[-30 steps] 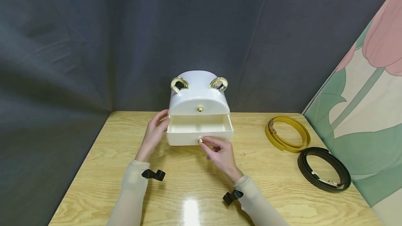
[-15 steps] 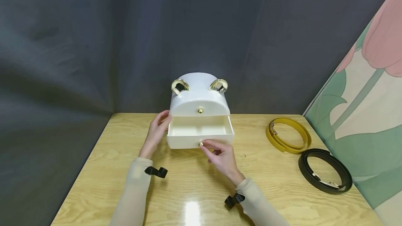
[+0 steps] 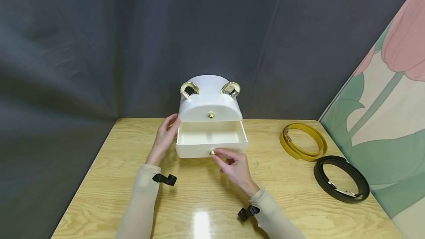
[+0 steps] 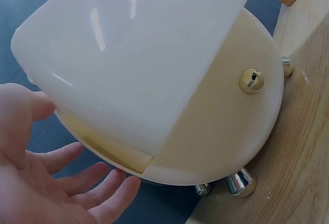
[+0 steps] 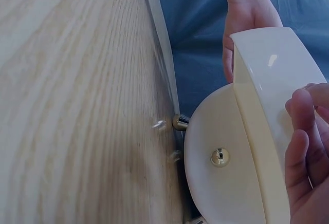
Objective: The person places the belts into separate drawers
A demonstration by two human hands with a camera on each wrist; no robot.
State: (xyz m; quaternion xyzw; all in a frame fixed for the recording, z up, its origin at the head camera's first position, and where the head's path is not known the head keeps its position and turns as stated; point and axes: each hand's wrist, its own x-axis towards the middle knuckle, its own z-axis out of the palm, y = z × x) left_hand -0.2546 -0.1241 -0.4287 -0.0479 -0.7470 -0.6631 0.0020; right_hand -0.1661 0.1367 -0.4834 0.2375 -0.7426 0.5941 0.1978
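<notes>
A white, rounded storage box [image 3: 210, 100] with a pair of gold ear-shaped rings on top stands at the table's far edge. Its drawer [image 3: 194, 151] is pulled out toward me, and nothing lies inside it. With thumb and forefinger, my right hand [image 3: 235, 167] pinches the small gold knob [image 3: 212, 152] on the drawer front. My left hand [image 3: 162, 139] lies along the box's left side, fingers loosely bent. In the left wrist view its fingertips [image 4: 126, 185] are right at the box's edge, below the drawer [image 4: 139, 70]. Another gold knob [image 4: 251, 81] sits on the box's lower front.
Two coiled belts, one mustard yellow [image 3: 320, 150] and one black [image 3: 362, 183], lie on the right of the wooden table [image 3: 186, 209]. A dark curtain [image 3: 212, 28] hangs behind the box. Short metallic feet [image 4: 241, 183] hold the box off the table.
The drawer has come slightly farther out toward me, with my right hand still on its knob. My left hand stays at the box's side, its wrist shifted slightly rightward.
</notes>
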